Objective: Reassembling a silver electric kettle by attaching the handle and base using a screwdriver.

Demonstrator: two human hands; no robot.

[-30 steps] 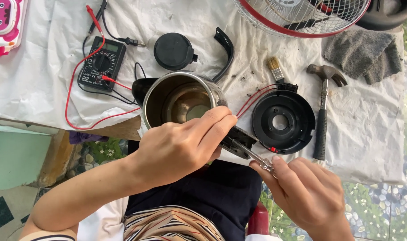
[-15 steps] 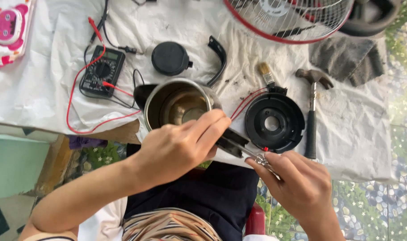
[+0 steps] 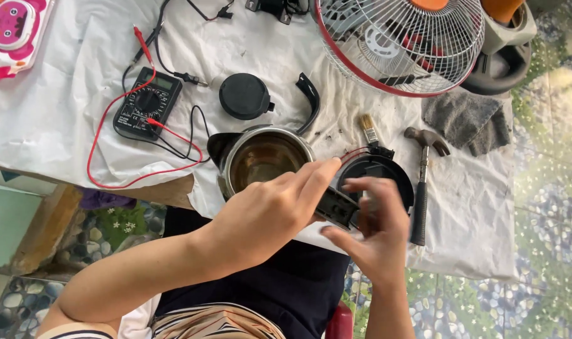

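Stainless steel kettle body (image 3: 264,164) sits open-topped in the middle of the frame on the white cloth (image 3: 60,113), and the left hand (image 3: 270,213) is clamped around its lower right side, fingers pressed together on the black handle-end part (image 3: 337,207) sticking out there. What's changed: a second ago the right hand (image 3: 374,235) was lower, at the bottom right of the frame, pinching a thin metal tool at that black part. Now it's come up and sits right over the round black base (image 3: 377,182), fingers loosely spread and a bit blurred, so I honestly can't tell if it's pinching anything; the tool isn't visible anymore. To me that reads like the poking bit is on pause and the hand is going for the base or the black part from another angle. The view has also tipped up, so the fan (image 3: 399,41) at the top and the grey rag (image 3: 467,119) show much more. The multimeter (image 3: 146,103) with its red lead at upper left, the black lid (image 3: 243,95) above the kettle, the paintbrush (image 3: 367,130) and the hammer (image 3: 423,182) at right are all lying where they were.
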